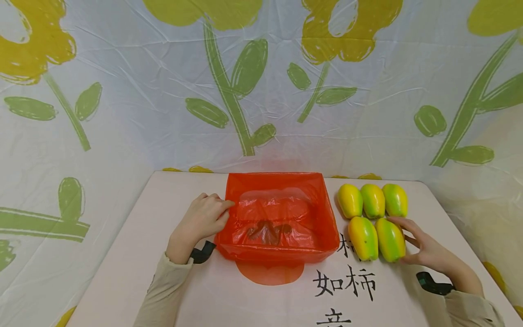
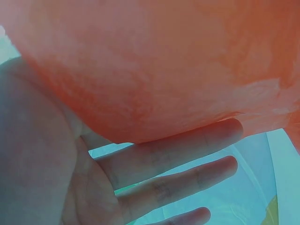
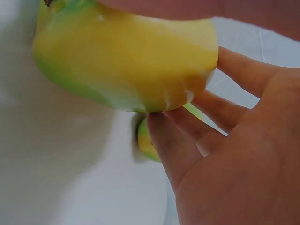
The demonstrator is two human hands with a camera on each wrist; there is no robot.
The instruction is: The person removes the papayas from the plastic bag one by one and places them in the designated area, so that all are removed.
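Note:
A red plastic-lined box (image 1: 267, 254) stands in the middle of the table, with crumpled translucent red film inside. My left hand (image 1: 204, 215) rests at its left rim. In the left wrist view, straight fingers (image 2: 187, 185) lie along the red plastic (image 2: 154, 70), which hides the thumb. To the right of the box, my right hand (image 1: 429, 250) holds a yellow-green fruit (image 1: 390, 240), a mango or papaya by its shape. Thumb and fingers curve round this fruit (image 3: 126, 61) in the right wrist view. Another such fruit (image 1: 362, 238) lies just left of it.
Behind these two, three similar fruits (image 1: 372, 200) lie in a row. Black characters (image 1: 345, 284) and an orange-red shape (image 1: 269, 272) are printed on the pale table cover (image 1: 196, 299). A flower-patterned cloth (image 1: 163, 91) hangs along the back and sides.

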